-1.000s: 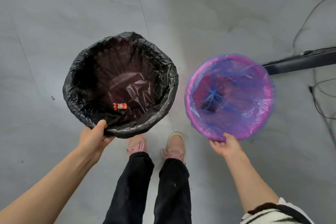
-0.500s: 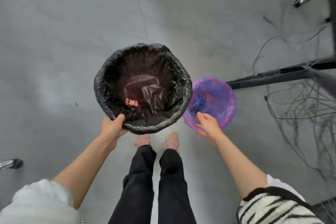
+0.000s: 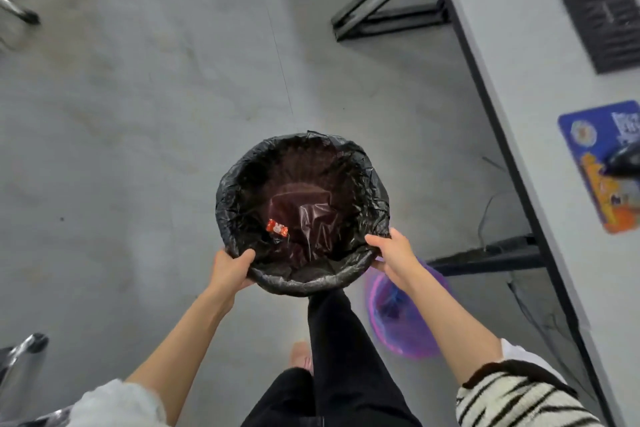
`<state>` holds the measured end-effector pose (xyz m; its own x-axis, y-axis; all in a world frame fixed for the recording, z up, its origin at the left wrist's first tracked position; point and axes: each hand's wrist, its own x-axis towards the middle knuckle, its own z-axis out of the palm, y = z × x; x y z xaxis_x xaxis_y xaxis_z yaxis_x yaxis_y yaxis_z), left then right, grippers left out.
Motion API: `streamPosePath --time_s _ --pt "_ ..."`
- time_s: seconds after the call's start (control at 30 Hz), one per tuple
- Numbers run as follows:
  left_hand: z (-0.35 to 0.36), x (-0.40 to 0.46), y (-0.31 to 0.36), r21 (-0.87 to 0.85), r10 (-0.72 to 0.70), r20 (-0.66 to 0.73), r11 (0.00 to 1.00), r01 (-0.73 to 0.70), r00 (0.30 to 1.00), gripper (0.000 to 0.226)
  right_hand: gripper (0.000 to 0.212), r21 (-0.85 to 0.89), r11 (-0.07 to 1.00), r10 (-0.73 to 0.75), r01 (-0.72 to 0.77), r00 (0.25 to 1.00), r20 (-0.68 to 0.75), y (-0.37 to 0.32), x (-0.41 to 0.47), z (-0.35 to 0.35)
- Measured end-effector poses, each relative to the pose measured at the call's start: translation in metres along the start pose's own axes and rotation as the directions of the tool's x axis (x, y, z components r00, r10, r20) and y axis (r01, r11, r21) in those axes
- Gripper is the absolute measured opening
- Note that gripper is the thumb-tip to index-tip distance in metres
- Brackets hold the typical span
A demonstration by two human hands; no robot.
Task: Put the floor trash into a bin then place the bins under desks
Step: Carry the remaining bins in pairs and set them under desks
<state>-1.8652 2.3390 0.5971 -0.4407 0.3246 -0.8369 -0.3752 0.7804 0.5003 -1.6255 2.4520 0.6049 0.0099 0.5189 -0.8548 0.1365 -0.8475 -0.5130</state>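
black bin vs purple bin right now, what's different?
The black bin is gripped at its rim by both hands, left and right; the purple bin is in neither hand, beside the desk. The black bin holds a red wrapper; the purple bin's contents are blurred. Both have bag liners.

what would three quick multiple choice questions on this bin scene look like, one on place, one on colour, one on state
1. Where is the purple-lined bin?
A. on the desk
B. on the floor below the right arm
C. inside the black bin

2. What colour is the wrapper in the black-lined bin?
A. red
B. green
C. white

3. How is the black-lined bin held?
A. left hand only
B. both hands on its rim
C. not held

Answers: 1 B, it sits low beside the desk leg. 2 A, a red wrapper lies in the liner. 3 B, left hand and right hand grip the near rim.
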Motion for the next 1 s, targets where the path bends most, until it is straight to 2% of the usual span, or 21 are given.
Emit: streamPosePath --time_s 0.1,0.27,0.53,0.8,1.0 --pt "0.014 0.028 0.055 -0.035 -0.052 -0.014 0.998 0.052 0.999 0.033 0.019 -0.029 1.000 0.008 -0.008 1.000 0.006 -0.054 0.034 0.018" --pt "0.036 0.079 0.149 -0.040 -0.067 0.018 0.997 0.067 0.998 0.025 0.025 -0.076 0.997 0.009 -0.011 1.000 -0.029 -0.146 0.089 0.050" --pt "0.051 0.168 0.297 -0.012 -0.043 0.030 0.999 0.043 0.999 0.029 0.024 -0.112 0.994 -0.008 0.003 0.999 -0.046 -0.288 0.168 0.115" --pt "0.053 0.308 0.477 0.100 -0.036 0.106 0.995 0.026 0.994 0.030 0.021 -0.087 0.996 -0.012 -0.001 0.988 -0.155 -0.417 0.266 0.212" --pt "0.069 0.390 0.591 0.184 -0.034 0.135 0.983 0.009 0.990 0.038 0.023 -0.007 0.995 0.094 -0.097 0.980 -0.178 -0.507 0.337 0.262"
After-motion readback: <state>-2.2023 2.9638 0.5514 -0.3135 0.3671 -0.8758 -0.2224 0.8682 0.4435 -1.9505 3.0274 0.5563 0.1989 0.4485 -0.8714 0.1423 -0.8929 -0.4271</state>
